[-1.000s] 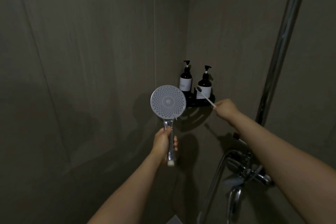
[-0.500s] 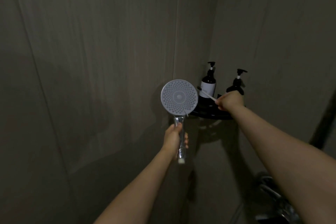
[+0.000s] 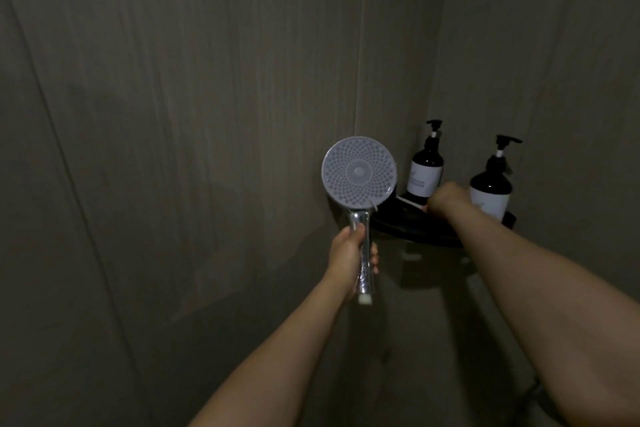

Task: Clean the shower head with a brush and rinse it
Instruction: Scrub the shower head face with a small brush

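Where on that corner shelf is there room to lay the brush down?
The front-left strip of the black shelf, between the shower head and the right hand, looks bare. The back is crowded by two pump bottles.

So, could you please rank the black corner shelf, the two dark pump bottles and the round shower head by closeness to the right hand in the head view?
1. Black corner shelf: directly beneath the right hand.
2. Right dark pump bottle: just right of it.
3. Left dark pump bottle: up-left, behind.
4. Round grey shower head: farthest left.
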A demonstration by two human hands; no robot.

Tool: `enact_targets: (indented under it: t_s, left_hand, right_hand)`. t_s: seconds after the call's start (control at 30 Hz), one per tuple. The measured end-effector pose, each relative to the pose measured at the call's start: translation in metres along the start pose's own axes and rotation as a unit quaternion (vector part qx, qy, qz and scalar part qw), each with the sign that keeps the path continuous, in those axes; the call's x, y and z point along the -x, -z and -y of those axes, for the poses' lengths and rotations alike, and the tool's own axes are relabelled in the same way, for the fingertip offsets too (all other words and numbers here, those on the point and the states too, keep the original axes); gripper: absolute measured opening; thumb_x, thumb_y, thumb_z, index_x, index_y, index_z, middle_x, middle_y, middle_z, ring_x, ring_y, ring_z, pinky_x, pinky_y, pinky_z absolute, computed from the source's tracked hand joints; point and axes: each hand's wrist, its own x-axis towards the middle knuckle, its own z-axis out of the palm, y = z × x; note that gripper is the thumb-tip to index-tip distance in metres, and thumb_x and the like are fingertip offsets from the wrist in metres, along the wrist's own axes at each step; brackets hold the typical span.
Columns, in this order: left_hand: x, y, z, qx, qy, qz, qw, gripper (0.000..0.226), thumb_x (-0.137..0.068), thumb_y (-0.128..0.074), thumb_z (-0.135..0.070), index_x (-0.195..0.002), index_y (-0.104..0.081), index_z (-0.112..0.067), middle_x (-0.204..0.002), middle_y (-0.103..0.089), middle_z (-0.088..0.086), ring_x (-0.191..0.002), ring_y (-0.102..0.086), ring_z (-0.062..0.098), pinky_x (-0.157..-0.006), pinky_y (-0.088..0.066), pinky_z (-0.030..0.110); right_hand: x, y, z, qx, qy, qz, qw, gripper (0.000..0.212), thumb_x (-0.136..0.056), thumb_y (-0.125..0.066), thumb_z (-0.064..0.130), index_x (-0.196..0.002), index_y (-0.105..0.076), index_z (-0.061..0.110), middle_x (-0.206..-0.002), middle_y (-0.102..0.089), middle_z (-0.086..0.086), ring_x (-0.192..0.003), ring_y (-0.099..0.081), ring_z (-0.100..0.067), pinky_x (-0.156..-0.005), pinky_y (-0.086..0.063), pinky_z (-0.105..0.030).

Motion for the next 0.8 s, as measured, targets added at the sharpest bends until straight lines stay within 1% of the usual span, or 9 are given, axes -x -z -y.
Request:
enact_targets:
  t_s: [0.07, 0.13, 0.23, 0.27, 0.37, 0.53, 0.63, 0.73, 0.8]
  left_hand:
    - [-0.003, 0.000, -0.001, 0.004, 0.001, -0.002, 1.000, 0.021, -0.098, -0.037, -0.023, -0.080, -0.045, -0.017, -0.056, -0.046, 0.006, -0.036, -0.044, 0.011, -0.039, -0.037, 0.018]
    - [-0.005, 0.001, -0.002, 0.001, 0.002, -0.004, 1.000, 0.021, -0.098, -0.037, -0.024, -0.080, -0.046, -0.017, -0.053, -0.047, 0.005, -0.036, -0.044, 0.011, -0.039, -0.037, 0.018]
    - [-0.006, 0.001, -0.001, -0.003, 0.005, -0.002, 1.000, 0.021, -0.098, -0.037, -0.024, -0.080, -0.046, -0.018, -0.053, -0.047, 0.005, -0.036, -0.044, 0.011, -0.038, -0.037, 0.018]
    - [-0.006, 0.001, 0.000, -0.003, 0.005, -0.001, 1.000, 0.022, -0.098, -0.037, -0.025, -0.080, -0.046, -0.018, -0.055, -0.046, 0.005, -0.036, -0.044, 0.011, -0.039, -0.037, 0.019]
    - [-0.004, 0.000, 0.002, 0.000, 0.007, -0.005, 1.000, 0.021, -0.098, -0.037, -0.025, -0.081, -0.047, -0.018, -0.053, -0.047, 0.004, -0.036, -0.044, 0.011, -0.039, -0.037, 0.018]
    - [-0.001, 0.002, 0.007, 0.012, 0.020, -0.011, 1.000, 0.020, -0.098, -0.038, -0.024, -0.080, -0.046, -0.018, -0.047, -0.047, 0.003, -0.033, -0.043, 0.011, -0.037, -0.036, 0.016]
    - [0.001, 0.003, 0.011, 0.010, 0.021, -0.015, 1.000, 0.021, -0.098, -0.038, -0.023, -0.080, -0.046, -0.018, -0.050, -0.046, 0.004, -0.034, -0.044, 0.012, -0.038, -0.036, 0.017]
    - [0.004, -0.002, 0.018, 0.019, 0.019, -0.016, 0.999, 0.021, -0.098, -0.037, -0.024, -0.080, -0.045, -0.017, -0.050, -0.046, 0.004, -0.034, -0.043, 0.012, -0.037, -0.036, 0.017]
    - [0.009, -0.011, 0.023, 0.026, 0.022, -0.015, 0.999, 0.021, -0.098, -0.037, -0.025, -0.079, -0.045, -0.017, -0.050, -0.046, 0.003, -0.034, -0.043, 0.012, -0.037, -0.036, 0.017]
  right_hand:
    - [-0.001, -0.004, 0.002, 0.023, 0.004, 0.021, 1.000, 0.036, -0.089, -0.060, 0.023, -0.117, -0.053, 0.001, -0.125, -0.056, -0.014, -0.112, -0.055, -0.024, -0.073, -0.044, -0.024]
    - [-0.001, -0.008, 0.003, 0.055, 0.019, 0.039, 0.998, 0.041, -0.085, -0.064, 0.023, -0.118, -0.053, 0.001, -0.123, -0.056, -0.014, -0.110, -0.055, -0.025, -0.073, -0.041, -0.026]
    - [-0.001, -0.015, 0.002, 0.055, 0.019, 0.021, 0.998, 0.031, -0.086, -0.062, 0.017, -0.112, -0.056, 0.000, -0.119, -0.058, -0.016, -0.092, -0.056, -0.025, -0.069, -0.042, -0.028]
    - [-0.005, -0.017, 0.001, 0.048, 0.020, 0.007, 0.999, 0.026, -0.088, -0.058, 0.013, -0.110, -0.056, -0.001, -0.118, -0.058, -0.017, -0.091, -0.056, -0.025, -0.070, -0.044, -0.029]
    - [-0.009, -0.021, -0.001, 0.052, 0.018, -0.026, 0.998, 0.023, -0.089, -0.054, 0.006, -0.109, -0.056, -0.004, -0.117, -0.059, -0.018, -0.103, -0.058, -0.029, -0.072, -0.044, -0.031]
    - [-0.007, -0.022, -0.001, 0.057, 0.036, -0.034, 0.997, 0.020, -0.087, -0.059, 0.008, -0.105, -0.058, 0.000, -0.112, -0.060, -0.017, -0.100, -0.059, -0.028, -0.068, -0.044, -0.029]
    - [-0.004, -0.022, -0.007, 0.043, 0.108, -0.106, 0.988, 0.013, -0.086, -0.060, 0.011, -0.092, -0.062, 0.000, -0.103, -0.065, -0.019, -0.090, -0.062, -0.030, -0.066, -0.046, -0.030]
    - [0.006, -0.022, -0.017, -0.031, 0.199, -0.224, 0.953, 0.018, -0.088, -0.052, 0.008, -0.097, -0.065, 0.000, -0.098, -0.066, -0.021, -0.087, -0.062, -0.033, -0.065, -0.044, -0.031]
    - [0.015, -0.020, -0.024, -0.070, 0.236, -0.261, 0.934, 0.017, -0.089, -0.049, 0.007, -0.093, -0.064, 0.000, -0.096, -0.066, -0.020, -0.086, -0.061, -0.033, -0.064, -0.041, -0.030]
